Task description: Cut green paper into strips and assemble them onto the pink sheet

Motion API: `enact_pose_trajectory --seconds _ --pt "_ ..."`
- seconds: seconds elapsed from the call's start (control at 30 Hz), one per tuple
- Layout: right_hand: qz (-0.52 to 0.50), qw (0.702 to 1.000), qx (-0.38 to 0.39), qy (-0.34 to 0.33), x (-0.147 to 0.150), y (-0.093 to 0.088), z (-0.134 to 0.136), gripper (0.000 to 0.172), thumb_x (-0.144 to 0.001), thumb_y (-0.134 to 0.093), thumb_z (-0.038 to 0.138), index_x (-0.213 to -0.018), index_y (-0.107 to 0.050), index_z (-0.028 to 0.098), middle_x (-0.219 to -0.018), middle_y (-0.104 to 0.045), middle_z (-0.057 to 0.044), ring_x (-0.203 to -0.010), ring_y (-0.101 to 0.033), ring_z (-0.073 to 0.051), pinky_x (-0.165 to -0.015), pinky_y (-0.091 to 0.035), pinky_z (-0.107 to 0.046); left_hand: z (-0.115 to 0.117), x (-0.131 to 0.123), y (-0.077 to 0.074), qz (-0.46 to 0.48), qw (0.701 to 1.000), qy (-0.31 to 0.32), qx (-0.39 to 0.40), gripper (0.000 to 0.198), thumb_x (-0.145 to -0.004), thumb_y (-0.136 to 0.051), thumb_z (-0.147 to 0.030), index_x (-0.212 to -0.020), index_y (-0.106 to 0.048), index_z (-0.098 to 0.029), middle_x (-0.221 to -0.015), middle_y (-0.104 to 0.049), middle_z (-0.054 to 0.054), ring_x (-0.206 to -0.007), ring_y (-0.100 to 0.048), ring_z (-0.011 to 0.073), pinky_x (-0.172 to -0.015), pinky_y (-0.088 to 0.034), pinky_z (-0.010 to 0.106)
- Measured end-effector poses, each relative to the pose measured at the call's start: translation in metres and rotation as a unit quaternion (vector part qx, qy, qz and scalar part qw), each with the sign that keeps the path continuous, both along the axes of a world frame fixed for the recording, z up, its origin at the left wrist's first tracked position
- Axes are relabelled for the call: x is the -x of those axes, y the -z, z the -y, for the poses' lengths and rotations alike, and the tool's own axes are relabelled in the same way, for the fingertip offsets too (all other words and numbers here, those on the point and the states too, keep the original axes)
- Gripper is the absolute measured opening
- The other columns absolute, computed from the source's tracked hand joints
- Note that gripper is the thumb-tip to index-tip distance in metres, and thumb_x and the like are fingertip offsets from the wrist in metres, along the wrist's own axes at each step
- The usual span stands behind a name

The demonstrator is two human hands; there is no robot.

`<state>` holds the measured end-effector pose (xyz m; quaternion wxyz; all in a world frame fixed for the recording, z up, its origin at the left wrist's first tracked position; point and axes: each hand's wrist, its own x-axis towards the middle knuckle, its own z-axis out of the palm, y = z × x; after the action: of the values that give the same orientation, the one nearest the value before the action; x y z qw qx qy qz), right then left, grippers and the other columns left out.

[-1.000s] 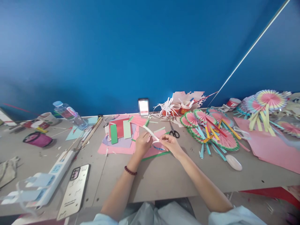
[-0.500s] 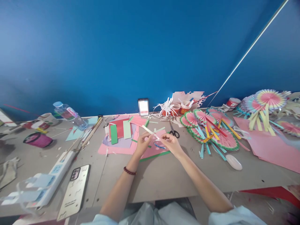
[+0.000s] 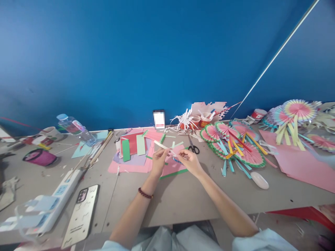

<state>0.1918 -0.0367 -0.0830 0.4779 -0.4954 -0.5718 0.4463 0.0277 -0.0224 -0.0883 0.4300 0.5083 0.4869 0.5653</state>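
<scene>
My left hand (image 3: 159, 164) pinches a narrow pale yellow paper strip (image 3: 158, 143), whose free end points up and left. The fingertips of my right hand (image 3: 192, 162) are closed at the strip's other, whitish end; the exact contact is too small to make out. Just beneath the right fingers lies a blue-edged ring (image 3: 177, 159), partly hidden, that looks like a tape roll. Under both hands is a pink paper sheet (image 3: 171, 170) with a green edge. Black-handled scissors (image 3: 194, 149) lie right of my right hand.
Folded pink-and-green paper fans (image 3: 222, 134) with ribbons are piled at right, near a white oval object (image 3: 259, 180). Cut papers (image 3: 126, 150) lie at left. Further left are a phone (image 3: 81, 212), a power strip (image 3: 59, 195) and a tilted bottle (image 3: 75, 127). A blue wall (image 3: 157, 62) stands behind.
My hands stay close together on the strip; the left has moved slightly right and its strip end has swung a little leftward. The view has shifted slightly. Nothing was let go.
</scene>
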Motion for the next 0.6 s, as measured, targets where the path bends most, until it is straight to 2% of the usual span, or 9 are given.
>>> enact_pose_trajectory --seconds 0.23,0.43,0.6 --pt "-0.004 1.000 -0.004 0.004 -0.0035 0.0051 -0.0036 0.021 -0.077 -0.066 0.038 -0.077 -0.066 0.017 -0.070 -0.060 -0.001 -0.063 -0.053 -0.014 -0.060 -0.043 -0.027 0.0032 -0.0041 -0.0063 0.074 0.996 0.021 0.038 0.034 -0.073 -0.073 -0.052 -0.069 -0.076 -0.018 -0.079 -0.070 0.006 -0.072 -0.063 0.0164 -0.073 -0.054 0.031" --pt "-0.010 1.000 -0.001 0.004 -0.0033 0.0036 -0.0040 0.022 -0.076 -0.066 0.039 -0.076 -0.065 0.018 -0.069 -0.059 -0.001 -0.063 -0.052 -0.014 -0.060 -0.043 -0.028 0.0031 -0.0061 -0.0040 0.112 0.992 0.022 0.054 0.039 -0.067 -0.077 -0.056 -0.069 -0.076 -0.018 -0.076 -0.071 0.006 -0.074 -0.064 0.0188 -0.076 -0.055 0.034" --pt "-0.009 1.000 -0.004 0.014 -0.0028 0.0019 -0.0031 0.025 -0.074 -0.068 0.043 -0.076 -0.064 0.018 -0.071 -0.060 -0.001 -0.064 -0.052 -0.014 -0.061 -0.044 -0.028 0.0036 -0.0052 -0.0036 0.097 0.992 0.031 0.072 0.038 -0.073 -0.072 -0.055 -0.078 -0.078 -0.018 -0.077 -0.071 0.007 -0.080 -0.067 0.0213 -0.071 -0.056 0.032"
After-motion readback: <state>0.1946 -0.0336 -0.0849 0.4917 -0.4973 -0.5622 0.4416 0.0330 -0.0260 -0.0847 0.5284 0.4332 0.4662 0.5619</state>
